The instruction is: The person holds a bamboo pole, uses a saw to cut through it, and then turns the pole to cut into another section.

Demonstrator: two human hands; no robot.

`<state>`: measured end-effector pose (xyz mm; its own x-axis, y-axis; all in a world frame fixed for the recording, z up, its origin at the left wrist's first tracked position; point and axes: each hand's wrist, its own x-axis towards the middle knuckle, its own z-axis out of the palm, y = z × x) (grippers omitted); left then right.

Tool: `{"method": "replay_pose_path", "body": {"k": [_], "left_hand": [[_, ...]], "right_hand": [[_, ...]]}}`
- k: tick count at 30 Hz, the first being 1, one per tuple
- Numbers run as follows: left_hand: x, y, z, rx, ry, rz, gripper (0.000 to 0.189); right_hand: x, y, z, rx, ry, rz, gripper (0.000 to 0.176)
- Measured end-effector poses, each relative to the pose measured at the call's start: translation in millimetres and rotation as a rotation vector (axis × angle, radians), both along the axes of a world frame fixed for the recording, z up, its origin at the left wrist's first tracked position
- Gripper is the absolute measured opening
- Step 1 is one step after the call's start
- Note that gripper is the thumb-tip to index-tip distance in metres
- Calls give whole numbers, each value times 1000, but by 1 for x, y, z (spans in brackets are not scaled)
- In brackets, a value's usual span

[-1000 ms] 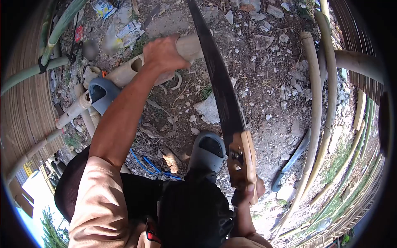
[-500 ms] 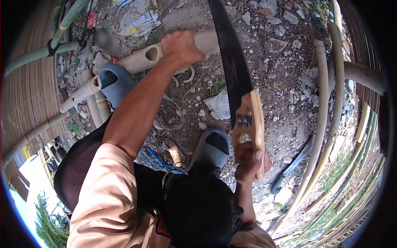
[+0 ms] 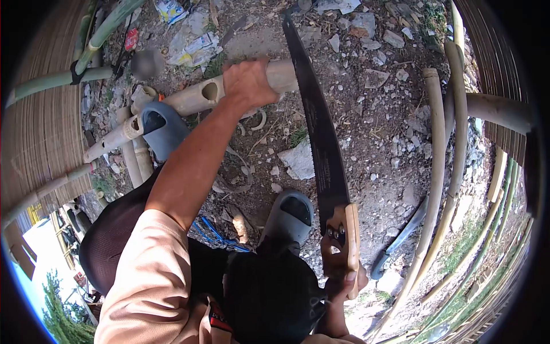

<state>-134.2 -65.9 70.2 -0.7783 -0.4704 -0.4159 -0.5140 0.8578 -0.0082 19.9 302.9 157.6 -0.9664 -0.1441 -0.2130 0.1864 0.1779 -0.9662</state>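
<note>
My left hand [image 3: 247, 83] is wrapped over a thick bamboo pole [image 3: 189, 98], which has an oval hole cut in its side. In my right hand [image 3: 346, 282] is the wooden handle of a handsaw [image 3: 323, 137]. The dark blade runs away from me, and its toothed edge meets the right end of the bamboo near the blade's far part. A grey slipper [image 3: 163, 129] on one foot presses against the bamboo to the left of my left hand. The other slipper [image 3: 289, 215] is on the ground between my arms.
A machete [image 3: 401, 238] lies on the gravel at the right, beside long bamboo poles [image 3: 438, 172]. A pale stone [image 3: 299, 160] sits near the blade. Plastic wrappers [image 3: 197, 50] litter the far ground. Blue rope [image 3: 215, 232] lies near my legs. Bamboo framing stands at the left.
My right hand has drawn the saw back toward me, so the blade's far part is now at the bamboo. My left hand keeps its hold on the pole.
</note>
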Motion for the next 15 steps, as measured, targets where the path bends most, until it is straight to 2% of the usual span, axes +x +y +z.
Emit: {"method": "replay_pose_path", "body": {"k": [1, 3, 4, 6, 8, 11, 14, 15], "left_hand": [[5, 1, -2, -53, 86, -26, 69], [9, 3, -2, -24, 47, -18, 70], [4, 6, 0, -10, 25, -1, 71], [1, 3, 8, -5, 8, -6, 73], [-5, -5, 6, 0, -62, -32, 83], [-8, -6, 1, 2, -34, -32, 80], [-3, 1, 0, -35, 21, -35, 77], [-12, 1, 3, -31, 33, -41, 77]], "right_hand": [[-1, -7, 7, -46, 16, -26, 58], [-28, -31, -13, -113, -27, 27, 47], [-59, -65, -30, 79, -29, 69, 40], [-101, -127, -36, -55, -84, 66, 59], [-62, -85, -31, -9, -83, 58, 60], [6, -8, -14, 58, -17, 21, 68], [-18, -36, -15, 59, -33, 49, 66], [-50, -66, -28, -59, -116, 22, 58]]}}
